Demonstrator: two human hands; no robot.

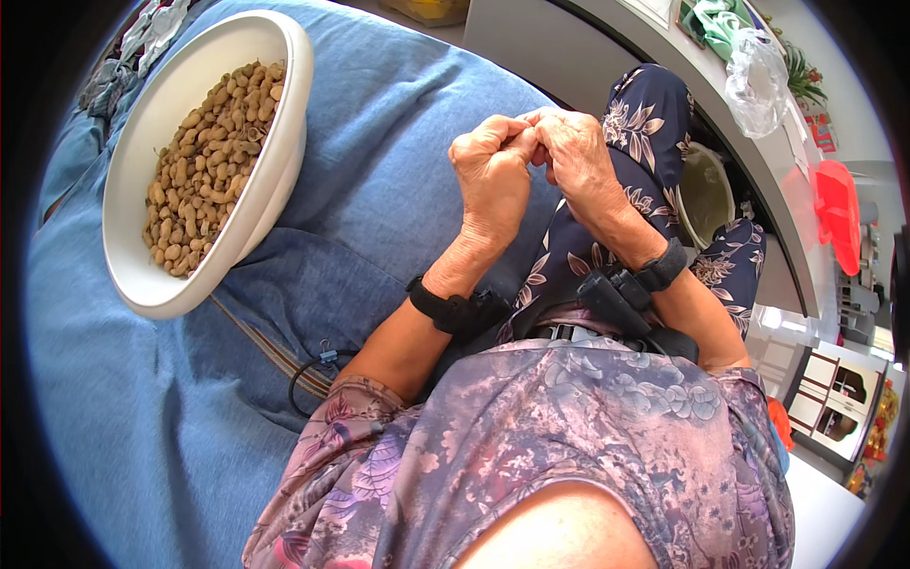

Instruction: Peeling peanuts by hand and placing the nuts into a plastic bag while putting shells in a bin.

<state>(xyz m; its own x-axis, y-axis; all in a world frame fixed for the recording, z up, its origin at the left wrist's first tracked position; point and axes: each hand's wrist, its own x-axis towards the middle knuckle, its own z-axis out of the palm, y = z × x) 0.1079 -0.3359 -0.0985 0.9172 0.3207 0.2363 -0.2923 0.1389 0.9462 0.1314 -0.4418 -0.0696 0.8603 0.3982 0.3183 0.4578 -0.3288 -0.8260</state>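
Observation:
My left hand (494,178) and my right hand (576,153) meet above my lap. Their thumbs and fingertips are pinched together. Whatever may lie between the fingertips is too small or covered to make out. To the left of my hands, a white plastic basin (135,277) rests tilted on blue cloth. Unshelled peanuts (213,167) fill its lower part, and neither hand touches them.
Blue fabric (398,121) covers the seat beside me. A bucket (704,192) stands on the floor near my legs. Along the right runs a grey-white counter (753,149) bearing a clear plastic bag (757,85) and a red item (837,213). Black straps (451,309) circle my wrists.

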